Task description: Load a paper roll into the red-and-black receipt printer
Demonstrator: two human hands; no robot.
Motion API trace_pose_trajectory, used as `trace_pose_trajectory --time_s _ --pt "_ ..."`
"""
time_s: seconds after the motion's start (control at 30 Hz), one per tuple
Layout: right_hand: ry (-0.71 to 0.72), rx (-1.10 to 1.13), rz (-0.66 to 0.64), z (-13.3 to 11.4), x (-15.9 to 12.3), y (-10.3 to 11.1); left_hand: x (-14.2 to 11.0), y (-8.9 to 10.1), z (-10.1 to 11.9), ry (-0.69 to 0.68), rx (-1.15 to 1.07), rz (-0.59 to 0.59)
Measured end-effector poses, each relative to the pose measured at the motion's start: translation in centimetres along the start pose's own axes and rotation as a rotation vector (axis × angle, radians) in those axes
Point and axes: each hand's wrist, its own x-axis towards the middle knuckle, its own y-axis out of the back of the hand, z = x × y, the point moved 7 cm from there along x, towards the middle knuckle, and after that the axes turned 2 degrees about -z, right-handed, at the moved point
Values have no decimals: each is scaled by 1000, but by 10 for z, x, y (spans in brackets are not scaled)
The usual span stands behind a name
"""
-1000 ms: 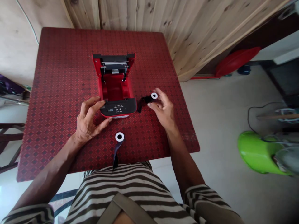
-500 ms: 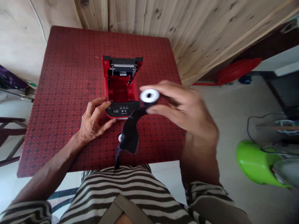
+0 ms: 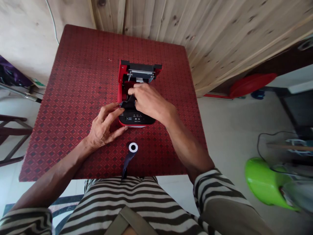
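Printer (image 3: 137, 118) sitting open; my left hand (image 3: 104, 127) holding its corner, right hand (image 3: 149, 100) covering its bay (image 3: 126, 87), can't tell its grip.

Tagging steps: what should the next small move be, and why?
Probably smooth the strip flat with the right hand: it looks bunched by that hand's fingers, the lid stands open, and the left hand steadies the printer.

Printer (image 3: 137, 121), roll (image 3: 130, 147) on patterned table (image 3: 85, 75)
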Motion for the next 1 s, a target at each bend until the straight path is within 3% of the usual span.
trace_pose_trajectory --time_s 0.2,0.33,0.53,0.67,0.83,0.9,1.0 --pt "31 63 -30 3 14 -10 0 0 1 2 -27 2" --pt "34 121 10 10 9 -11 0 1 1 -6 -22 0" --pt "264 360 176 13 -42 14 0 3 1 -2 -7 -12" --pt "324 412 277 9 -71 19 4 14 -2 57 -76 -7" --pt "318 363 586 4 -84 11 42 37 -4 71 -15 46" --pt "297 333 649 1 -88 4 68 42 -7 18 27 76" --pt "246 292 704 -2 -94 -4 106 34 -19 -9 92 28"
